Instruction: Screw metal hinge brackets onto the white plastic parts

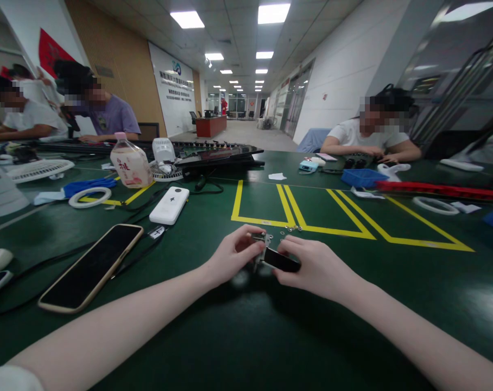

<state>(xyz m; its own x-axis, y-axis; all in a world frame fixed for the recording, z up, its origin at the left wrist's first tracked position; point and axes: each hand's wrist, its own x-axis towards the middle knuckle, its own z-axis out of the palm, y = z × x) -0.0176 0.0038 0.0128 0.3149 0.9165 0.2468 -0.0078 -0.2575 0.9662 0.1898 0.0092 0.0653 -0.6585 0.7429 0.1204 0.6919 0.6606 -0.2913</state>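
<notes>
Both my hands meet over the green table, around a small part with a flat black body and a silvery metal end (282, 261). My left hand (238, 251) pinches the metal end between thumb and fingers. The black body is gripped by my right hand (311, 267), thumb below and fingers above. The part's exact kind I cannot make out, and my fingers cover some of it. Just beyond, several tiny metal pieces (294, 228), perhaps screws or washers, lie by the yellow tape (266, 222).
To the left lie a phone (92, 269), a white power bank (170, 206) and black cables. A pink-capped bottle (131, 161) stands behind them. At the back right are a blue tray (362, 178) and a seated person (368, 133); other people sit at the left.
</notes>
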